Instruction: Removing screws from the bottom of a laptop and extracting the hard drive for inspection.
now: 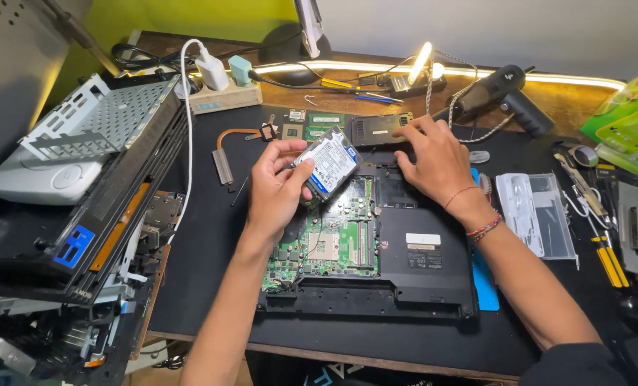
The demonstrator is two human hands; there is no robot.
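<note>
My left hand [276,187] holds a small silver hard drive [331,163] with a white and blue label, tilted, just above an opened black laptop base [419,271]. The laptop's green circuit board [329,246] lies bare under my left wrist. My right hand [437,161] rests flat on the laptop's far edge, fingers spread, its fingertips touching a black cover panel [376,130] that lies on the mat beyond. Bead and thread bracelets ring my right wrist.
A stack of dismantled devices with a metal cage [94,118] fills the left side. A copper heat pipe [226,146], memory sticks [324,120], a power strip [222,96], a lamp [420,63], a black rotary tool [494,89], a clear plastic case [537,214] and screwdrivers [608,254] surround the laptop.
</note>
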